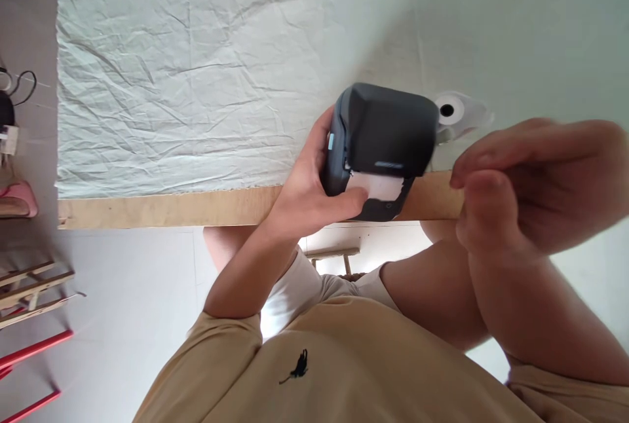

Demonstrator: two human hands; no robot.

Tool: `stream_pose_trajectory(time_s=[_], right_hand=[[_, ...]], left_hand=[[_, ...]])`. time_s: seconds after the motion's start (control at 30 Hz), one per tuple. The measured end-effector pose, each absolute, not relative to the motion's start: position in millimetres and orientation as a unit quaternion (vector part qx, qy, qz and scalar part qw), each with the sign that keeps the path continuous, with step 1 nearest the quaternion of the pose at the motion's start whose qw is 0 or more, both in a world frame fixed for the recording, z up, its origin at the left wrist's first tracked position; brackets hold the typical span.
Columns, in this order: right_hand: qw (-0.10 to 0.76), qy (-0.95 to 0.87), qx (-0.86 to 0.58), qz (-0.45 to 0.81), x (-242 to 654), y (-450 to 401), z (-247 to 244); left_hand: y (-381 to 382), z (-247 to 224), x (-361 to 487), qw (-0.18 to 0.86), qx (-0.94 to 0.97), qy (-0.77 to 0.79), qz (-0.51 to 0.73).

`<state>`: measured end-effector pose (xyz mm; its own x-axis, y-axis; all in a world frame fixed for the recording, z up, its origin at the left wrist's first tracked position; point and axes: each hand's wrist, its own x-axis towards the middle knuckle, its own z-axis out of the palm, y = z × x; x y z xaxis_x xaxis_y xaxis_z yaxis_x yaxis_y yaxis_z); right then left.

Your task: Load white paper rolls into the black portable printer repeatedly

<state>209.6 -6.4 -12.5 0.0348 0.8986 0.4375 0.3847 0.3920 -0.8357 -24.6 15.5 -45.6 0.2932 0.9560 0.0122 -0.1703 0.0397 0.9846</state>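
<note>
My left hand point(314, 190) is wrapped round a dark portable label printer point(390, 128), holding it tilted over the table's front edge. A strip of white paper point(381, 186) shows at the printer's slot, and my left thumb presses on it. To the right, apart from the printer, my right hand point(545, 181) is raised with fingers curled and thumb close to the index fingertip. It is slightly blurred, and anything between those fingertips is hidden. Behind the printer, a white paper roll point(449, 109) with a black core lies on the cloth beside some clear plastic wrapping point(474, 115).
A wrinkled pale cloth point(196, 69) covers the table up to its bare wooden front edge point(167, 210). On the floor at left are a pink slipper point(19, 199), a wooden rack point(34, 289), red bars point(37, 348) and a black cable point(27, 86).
</note>
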Motion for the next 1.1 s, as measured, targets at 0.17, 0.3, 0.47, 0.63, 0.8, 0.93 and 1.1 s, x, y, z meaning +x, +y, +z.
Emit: stream_pose_trajectory(time_s=[0.17, 0.3, 0.47, 0.63, 0.8, 0.93, 1.1], right_hand=[[0.514, -0.657, -0.463, 0.301, 195, -11, -5], [0.491, -0.643, -0.477, 0.343, 190, -5, -7], [0.46, -0.645, -0.485, 0.371, 191, 1, -8], [0.467, -0.659, -0.465, 0.362, 194, -1, -10], [0.446, -0.667, -0.476, 0.361, 197, -4, -9], [0.453, -0.661, -0.475, 0.364, 196, -4, -10], [0.466, -0.646, -0.461, 0.391, 195, -6, -14]], left_hand=[[16, -46, -26, 0.611, 0.522, 0.378, 0.459], [4, -31, -23, 0.61, 0.482, 0.407, 0.479], [-3, -22, -18, 0.622, 0.441, 0.432, 0.482], [-3, -19, -14, 0.633, 0.415, 0.424, 0.497], [4, -17, -8, 0.666, 0.359, 0.403, 0.515], [5, -19, -9, 0.648, 0.341, 0.437, 0.522], [5, -15, -11, 0.629, 0.337, 0.45, 0.537]])
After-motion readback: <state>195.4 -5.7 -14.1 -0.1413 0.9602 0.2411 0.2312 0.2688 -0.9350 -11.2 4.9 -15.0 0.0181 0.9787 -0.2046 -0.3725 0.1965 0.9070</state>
